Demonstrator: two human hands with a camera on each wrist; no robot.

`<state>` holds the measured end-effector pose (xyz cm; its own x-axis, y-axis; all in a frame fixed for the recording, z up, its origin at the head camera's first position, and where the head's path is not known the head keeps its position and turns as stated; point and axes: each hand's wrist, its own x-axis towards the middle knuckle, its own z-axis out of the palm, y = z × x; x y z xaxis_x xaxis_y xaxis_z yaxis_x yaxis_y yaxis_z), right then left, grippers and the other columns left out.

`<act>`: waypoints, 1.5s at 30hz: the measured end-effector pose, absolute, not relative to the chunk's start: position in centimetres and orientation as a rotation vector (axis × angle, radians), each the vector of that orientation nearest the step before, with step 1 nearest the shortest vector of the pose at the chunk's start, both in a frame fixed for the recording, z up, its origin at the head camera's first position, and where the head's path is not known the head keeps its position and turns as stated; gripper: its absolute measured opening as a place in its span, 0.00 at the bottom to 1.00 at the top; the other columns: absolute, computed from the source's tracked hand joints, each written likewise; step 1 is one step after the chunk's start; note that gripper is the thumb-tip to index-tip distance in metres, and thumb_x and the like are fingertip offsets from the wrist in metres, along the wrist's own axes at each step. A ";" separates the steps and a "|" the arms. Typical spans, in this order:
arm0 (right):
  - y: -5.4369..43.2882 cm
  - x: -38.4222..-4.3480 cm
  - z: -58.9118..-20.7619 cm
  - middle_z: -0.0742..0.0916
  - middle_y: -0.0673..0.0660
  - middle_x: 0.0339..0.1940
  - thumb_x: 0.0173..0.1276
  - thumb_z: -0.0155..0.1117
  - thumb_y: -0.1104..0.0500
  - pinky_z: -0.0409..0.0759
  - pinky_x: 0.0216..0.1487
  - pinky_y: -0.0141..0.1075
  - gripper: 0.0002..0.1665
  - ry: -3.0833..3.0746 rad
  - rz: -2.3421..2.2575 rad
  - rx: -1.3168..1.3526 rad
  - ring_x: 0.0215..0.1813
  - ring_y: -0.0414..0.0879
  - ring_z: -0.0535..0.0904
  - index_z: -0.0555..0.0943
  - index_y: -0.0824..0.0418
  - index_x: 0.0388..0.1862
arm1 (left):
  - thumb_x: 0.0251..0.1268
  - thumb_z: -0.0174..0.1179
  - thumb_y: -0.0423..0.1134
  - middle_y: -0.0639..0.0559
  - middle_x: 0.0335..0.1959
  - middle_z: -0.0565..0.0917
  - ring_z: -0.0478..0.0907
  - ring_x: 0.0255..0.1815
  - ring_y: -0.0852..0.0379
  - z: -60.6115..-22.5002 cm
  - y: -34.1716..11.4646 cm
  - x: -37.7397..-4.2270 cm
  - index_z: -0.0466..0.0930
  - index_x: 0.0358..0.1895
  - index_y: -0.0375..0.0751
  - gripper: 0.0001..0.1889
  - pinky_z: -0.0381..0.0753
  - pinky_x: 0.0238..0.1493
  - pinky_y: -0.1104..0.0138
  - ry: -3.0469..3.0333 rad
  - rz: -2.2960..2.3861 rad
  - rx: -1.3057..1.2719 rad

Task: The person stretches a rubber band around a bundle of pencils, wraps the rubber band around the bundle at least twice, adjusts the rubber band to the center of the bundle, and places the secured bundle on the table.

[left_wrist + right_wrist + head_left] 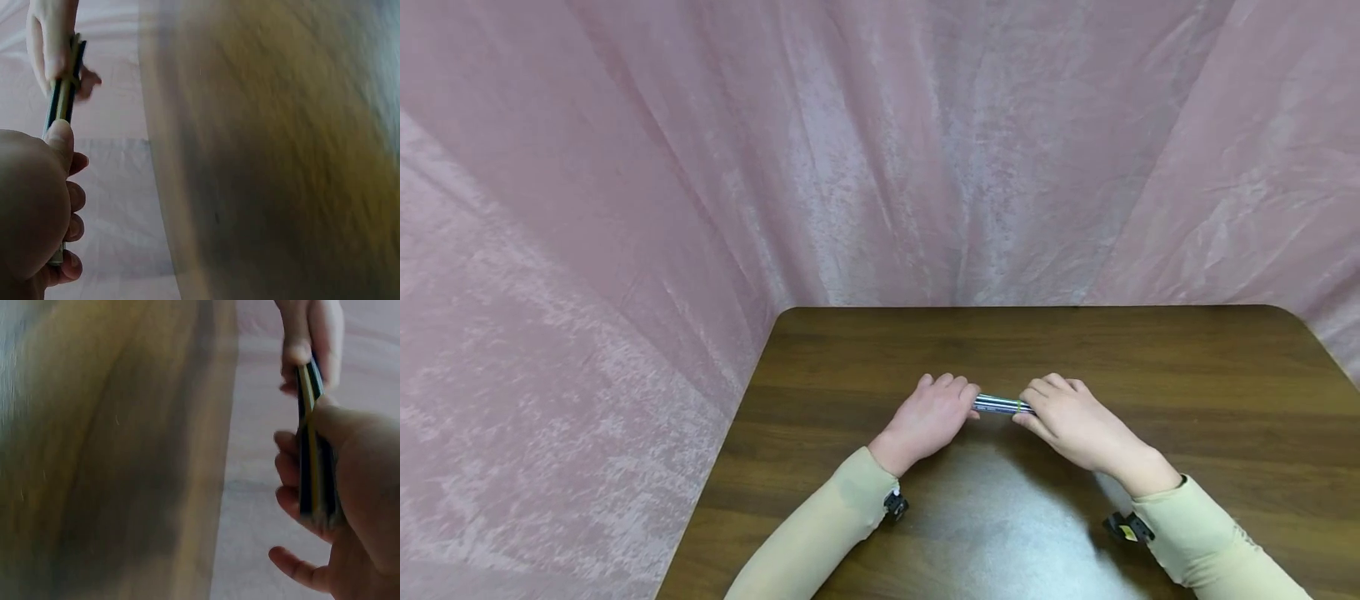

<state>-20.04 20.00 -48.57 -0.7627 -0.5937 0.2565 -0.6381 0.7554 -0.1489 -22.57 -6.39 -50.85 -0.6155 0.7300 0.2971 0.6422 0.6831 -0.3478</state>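
Note:
A bundle of slim pencils, striped dark blue, white and black, spans the space between both hands above the table. My left hand grips one end, its thumb lying along the pencils in the left wrist view. Toward the other end, my right hand holds the bundle between thumb and fingers. A thin yellow-green rubber band circles the pencils right beside the right fingertips. Yellow-sided pencils show among dark ones in the right wrist view, where the little finger stands away from the bundle.
The brown wooden table has rounded far corners. Pink velvety curtain hangs behind it and along the left side. A small black camera sits at the left cuff, another black camera at the right.

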 end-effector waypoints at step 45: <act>18.4 -20.4 -49.5 0.88 0.49 0.46 0.72 0.74 0.45 0.74 0.61 0.64 0.17 -2.743 0.436 0.894 0.56 0.54 0.82 0.87 0.56 0.48 | 0.83 0.59 0.49 0.59 0.42 0.83 0.77 0.43 0.59 -50.9 -5.6 -21.9 0.80 0.50 0.49 0.09 0.70 0.44 0.66 -2.673 0.164 -1.108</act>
